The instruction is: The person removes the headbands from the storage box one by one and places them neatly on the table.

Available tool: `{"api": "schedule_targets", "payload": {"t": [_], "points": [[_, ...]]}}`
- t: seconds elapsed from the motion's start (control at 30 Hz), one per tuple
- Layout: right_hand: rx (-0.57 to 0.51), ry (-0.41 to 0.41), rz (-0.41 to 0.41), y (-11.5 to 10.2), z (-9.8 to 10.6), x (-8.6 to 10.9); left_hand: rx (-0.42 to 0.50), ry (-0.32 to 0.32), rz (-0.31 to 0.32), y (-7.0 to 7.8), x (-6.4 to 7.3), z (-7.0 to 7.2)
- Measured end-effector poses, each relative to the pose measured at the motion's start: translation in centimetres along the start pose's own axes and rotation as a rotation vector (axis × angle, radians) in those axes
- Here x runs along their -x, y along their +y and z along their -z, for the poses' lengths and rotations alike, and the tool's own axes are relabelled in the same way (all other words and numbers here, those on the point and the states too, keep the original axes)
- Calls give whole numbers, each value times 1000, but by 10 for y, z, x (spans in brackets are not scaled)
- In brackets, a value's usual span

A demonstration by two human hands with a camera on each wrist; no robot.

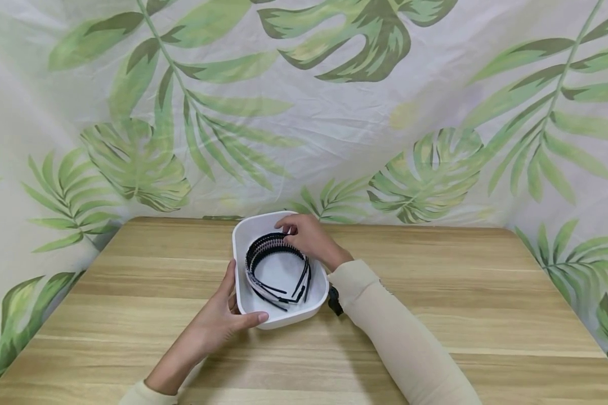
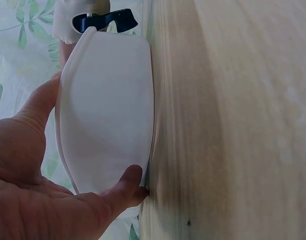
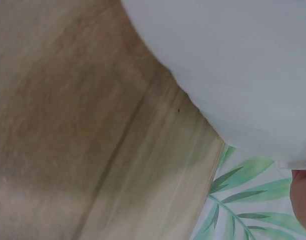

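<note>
A white plastic bin (image 1: 278,319) with rounded corners stands on the table. Inside it lie several headbands (image 1: 271,244), black and greyish, nested together with their thin ends toward the near side. My left hand (image 1: 218,320) grips the bin's left side, its thumb over the near rim; in the left wrist view its fingers spread along the white wall (image 2: 105,110). Reaching over the far right rim, my right hand (image 1: 311,236) has curled fingers at the top of the headbands and appears to pinch one. The right wrist view mostly shows the bin's outer wall (image 3: 242,75).
The wooden table (image 1: 461,292) extends on both sides of the bin. Behind its far edge hangs a leaf-printed cloth (image 1: 334,140). A black strap (image 1: 335,301) shows at the right wrist, close to the bin's right side.
</note>
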State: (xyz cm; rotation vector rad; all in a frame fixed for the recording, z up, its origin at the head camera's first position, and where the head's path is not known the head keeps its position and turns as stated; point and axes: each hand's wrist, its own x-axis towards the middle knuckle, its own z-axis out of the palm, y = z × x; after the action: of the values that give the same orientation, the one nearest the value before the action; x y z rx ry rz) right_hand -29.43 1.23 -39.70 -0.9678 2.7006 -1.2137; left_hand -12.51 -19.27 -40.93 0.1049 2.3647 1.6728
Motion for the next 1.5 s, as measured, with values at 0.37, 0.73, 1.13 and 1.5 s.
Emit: {"api": "schedule_targets", "payload": {"t": [0.37, 0.73, 1.13, 1.5], "points": [[61, 3, 56, 0, -1, -2, 8, 1, -13, 1, 1, 0], [44, -1, 39, -1, 1, -3, 17, 6, -6, 1, 1, 0], [51, -39, 25, -5, 8, -3, -15, 18, 4, 3, 0, 1], [24, -71, 17, -10, 17, -4, 16, 7, 4, 2, 0, 0]]}}
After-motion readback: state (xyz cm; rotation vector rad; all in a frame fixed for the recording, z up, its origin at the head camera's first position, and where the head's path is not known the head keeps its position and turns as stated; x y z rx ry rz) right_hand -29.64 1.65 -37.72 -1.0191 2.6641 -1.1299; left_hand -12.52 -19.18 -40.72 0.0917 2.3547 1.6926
